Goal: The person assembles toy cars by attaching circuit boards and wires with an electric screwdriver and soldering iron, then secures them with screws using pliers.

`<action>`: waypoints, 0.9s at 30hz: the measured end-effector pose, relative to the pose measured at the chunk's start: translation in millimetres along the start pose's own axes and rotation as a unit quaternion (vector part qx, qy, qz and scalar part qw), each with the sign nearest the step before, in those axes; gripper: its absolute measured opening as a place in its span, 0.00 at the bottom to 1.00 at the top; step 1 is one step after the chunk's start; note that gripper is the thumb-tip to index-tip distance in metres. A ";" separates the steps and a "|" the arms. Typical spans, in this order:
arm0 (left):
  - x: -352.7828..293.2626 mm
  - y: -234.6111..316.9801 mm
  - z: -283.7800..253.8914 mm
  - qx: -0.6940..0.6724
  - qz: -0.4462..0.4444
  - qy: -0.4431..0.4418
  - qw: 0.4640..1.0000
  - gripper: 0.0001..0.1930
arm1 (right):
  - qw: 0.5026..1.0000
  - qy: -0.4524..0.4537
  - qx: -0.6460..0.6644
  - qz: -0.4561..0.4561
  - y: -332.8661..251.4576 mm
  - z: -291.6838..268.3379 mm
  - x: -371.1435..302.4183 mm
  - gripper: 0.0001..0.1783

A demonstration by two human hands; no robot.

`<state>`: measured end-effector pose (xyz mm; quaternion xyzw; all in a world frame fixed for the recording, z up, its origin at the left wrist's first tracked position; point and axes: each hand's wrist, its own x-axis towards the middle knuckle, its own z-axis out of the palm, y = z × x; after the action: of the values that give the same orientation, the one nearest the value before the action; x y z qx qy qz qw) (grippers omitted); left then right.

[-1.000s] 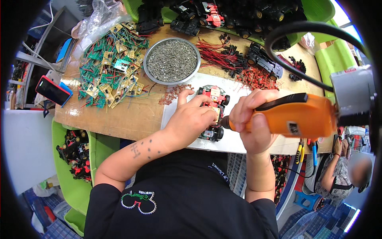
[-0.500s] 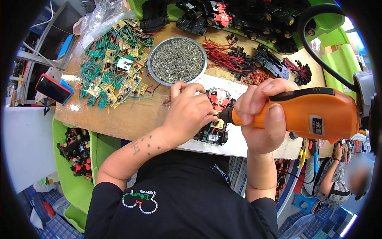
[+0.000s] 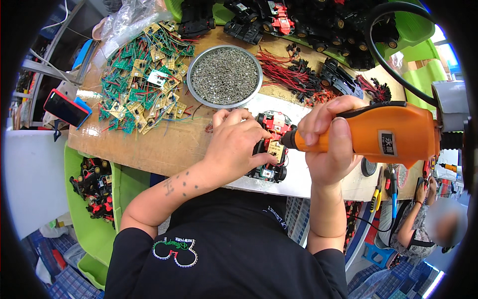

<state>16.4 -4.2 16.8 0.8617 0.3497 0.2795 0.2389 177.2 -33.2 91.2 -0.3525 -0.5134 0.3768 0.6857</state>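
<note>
Toy car chassis [image 3: 270, 144] at bench [image 3: 164, 144] near edge, on white mat [image 3: 303, 174]. Left hand [image 3: 234, 144] clamped over it, fingers closed on frame. Right hand [image 3: 326, 144] wrapped tight round orange driver [image 3: 383, 134], tip at small board. Screw-driving step, likely. Next: keeping tip square, chassis steady. Screw bowl [image 3: 225, 75] behind, boards [image 3: 144, 74] toward left edge.

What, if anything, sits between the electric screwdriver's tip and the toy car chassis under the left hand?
Nothing visible. The orange electric screwdriver in the right hand points straight at the toy car chassis; the left hand steadies the chassis from its left side.
</note>
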 end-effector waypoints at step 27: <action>-120.8 -10.9 -186.0 0.424 -0.249 0.052 0.869 0.24 | 0.993 0.084 0.076 -0.029 -22.1 -32.8 -8.6 0.14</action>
<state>-181.7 -45.9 107.9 0.7487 0.6493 0.0800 -0.1067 210.8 -54.3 99.3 -0.3148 -0.4335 0.3637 0.7620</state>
